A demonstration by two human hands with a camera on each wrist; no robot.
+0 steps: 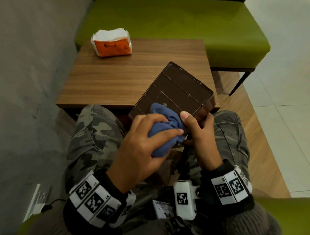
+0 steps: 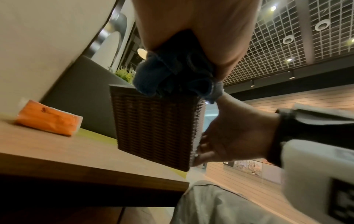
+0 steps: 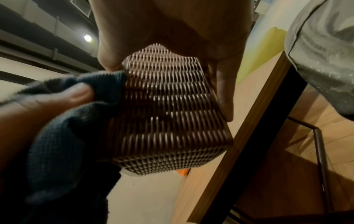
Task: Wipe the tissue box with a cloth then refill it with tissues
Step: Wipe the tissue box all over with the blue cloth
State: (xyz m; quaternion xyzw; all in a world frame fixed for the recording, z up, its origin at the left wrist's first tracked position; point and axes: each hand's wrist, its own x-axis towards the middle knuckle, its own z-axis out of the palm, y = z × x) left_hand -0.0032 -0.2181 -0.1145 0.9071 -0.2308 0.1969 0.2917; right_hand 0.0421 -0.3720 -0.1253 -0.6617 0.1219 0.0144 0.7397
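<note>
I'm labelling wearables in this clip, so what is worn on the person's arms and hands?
The left hand and right hand are bare, no gloves. Each wrist wears a black cuff ringed with white blocks printed with black square codes. A white camera unit with its own code sits at the right wrist.

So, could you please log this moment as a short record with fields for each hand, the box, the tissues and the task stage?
left hand: grips a bunched blue cloth, pressed on the box's flat underside
right hand: holds the tissue box by its near end, thumb on the underside
tissue box: brown, woven sides, turned bottom up, tilted, lifted off the table
tissue pack: orange and white, on the table's far left corner, untouched
stage: wiping under way; refill not yet begun
</note>
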